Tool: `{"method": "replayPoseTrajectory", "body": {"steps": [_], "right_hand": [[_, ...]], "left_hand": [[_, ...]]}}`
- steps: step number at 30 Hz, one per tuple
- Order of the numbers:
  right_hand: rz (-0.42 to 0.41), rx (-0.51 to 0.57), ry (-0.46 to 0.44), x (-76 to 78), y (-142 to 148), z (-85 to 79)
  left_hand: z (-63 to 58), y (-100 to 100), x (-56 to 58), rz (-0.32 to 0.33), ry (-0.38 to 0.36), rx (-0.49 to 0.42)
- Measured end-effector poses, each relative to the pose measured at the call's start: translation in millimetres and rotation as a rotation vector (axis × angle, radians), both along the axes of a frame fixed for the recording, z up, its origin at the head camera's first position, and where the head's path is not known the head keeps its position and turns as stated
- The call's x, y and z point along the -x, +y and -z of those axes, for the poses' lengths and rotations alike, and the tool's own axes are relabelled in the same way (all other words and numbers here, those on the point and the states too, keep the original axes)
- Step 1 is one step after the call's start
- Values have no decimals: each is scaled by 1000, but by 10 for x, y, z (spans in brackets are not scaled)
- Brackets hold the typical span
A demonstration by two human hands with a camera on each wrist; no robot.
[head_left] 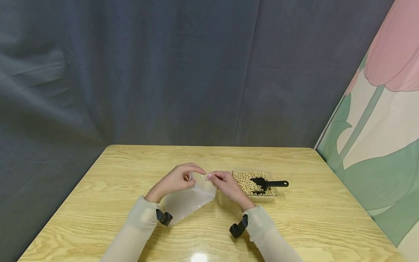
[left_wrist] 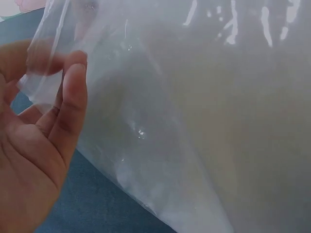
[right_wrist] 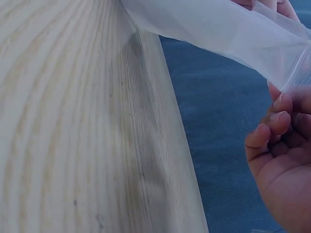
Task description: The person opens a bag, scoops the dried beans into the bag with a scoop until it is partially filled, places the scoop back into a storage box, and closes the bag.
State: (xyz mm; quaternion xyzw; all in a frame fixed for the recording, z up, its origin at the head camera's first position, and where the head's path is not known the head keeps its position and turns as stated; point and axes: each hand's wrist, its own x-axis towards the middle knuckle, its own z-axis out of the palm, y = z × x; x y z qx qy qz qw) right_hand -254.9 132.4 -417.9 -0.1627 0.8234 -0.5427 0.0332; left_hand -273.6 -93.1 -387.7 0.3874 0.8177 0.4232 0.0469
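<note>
And here's the clear container (head_left: 263,198) of soybeans (head_left: 243,182), sitting on the wood-grain table (head_left: 131,167), and everything places off it. To its left, up in the person's fingers, there's the translucent resealable plastic bag (head_left: 186,205), ridged lines running along its mouth! The left hand (head_left: 175,180), well to the left of the container, pinches the film: thumb on one side, a finger showing through from the other. The right hand (head_left: 227,185), just left of the container, grips too, thumb and fingertips nipping the bag's corner near those ridges, the other fingers curled in. Whether that hand touches the container, I can't tell. The bag slopes, its mouth end up at the fingertips nearest the container, its body trailing down and away leftward, toward the person.

Over in the container, a black scoop (head_left: 278,183) lies with its blade among the soybeans, handle poking out past the right rim. Pale sleeves (head_left: 140,214) reach in from the container's near side, a small black camera on each wrist. Behind the container hangs a dark curtain (head_left: 183,72); off to its right, a tulip-patterned backdrop (head_left: 389,120).
</note>
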Motion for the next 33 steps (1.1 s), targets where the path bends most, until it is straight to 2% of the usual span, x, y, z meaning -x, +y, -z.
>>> {"method": "replayPoseTrajectory", "body": {"steps": [7, 14, 26, 33], "right_hand": [[-11, 10, 27, -11, 6, 7], [-17, 3, 5, -26, 12, -5], [-11, 10, -4, -36, 23, -19], [2, 4, -27, -44, 28, -31]], "left_hand": [[0, 6, -9, -25, 23, 18], [-1, -13, -6, -29, -16, 28], [-48, -80, -4, 77, -134, -23], [-66, -99, -21, 133, -180, -52]]}}
